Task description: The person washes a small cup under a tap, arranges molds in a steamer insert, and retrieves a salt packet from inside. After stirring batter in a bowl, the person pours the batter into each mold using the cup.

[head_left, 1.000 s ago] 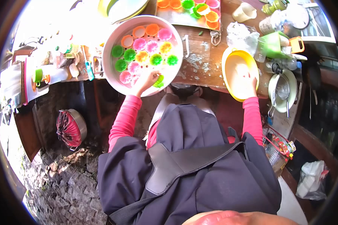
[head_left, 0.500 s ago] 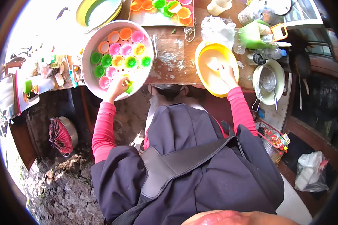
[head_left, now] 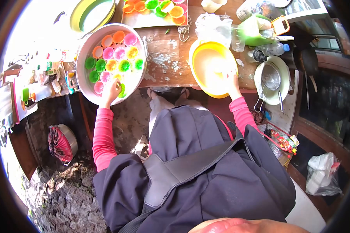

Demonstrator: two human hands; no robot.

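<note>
Pink, orange and green fluted cups fill much of the pale round pan at the upper left of the frame, on the wooden worktop. Your left hand reaches over the pan's near edge, fingers bunched just beside a green cup; whether they pinch it, you cannot tell from this view. Your right hand is well apart from the left, at the right side of the yellow basin, upper right of centre. Its fingers reach in over the rim toward the pale contents, and glare hides whether they are closed on anything.

Above the pan, at the top of the frame, you have a tray with more coloured cups, and a green-yellow tub lies to its left. A looped string hangs near the tray's lower right corner. Behind the yellow basin sit a clear plastic bag and, just beside it, a clear measuring cup. Farther right, a strainer rests in a pale green bowl, with a blue-capped bottle lying on its side above them.
</note>
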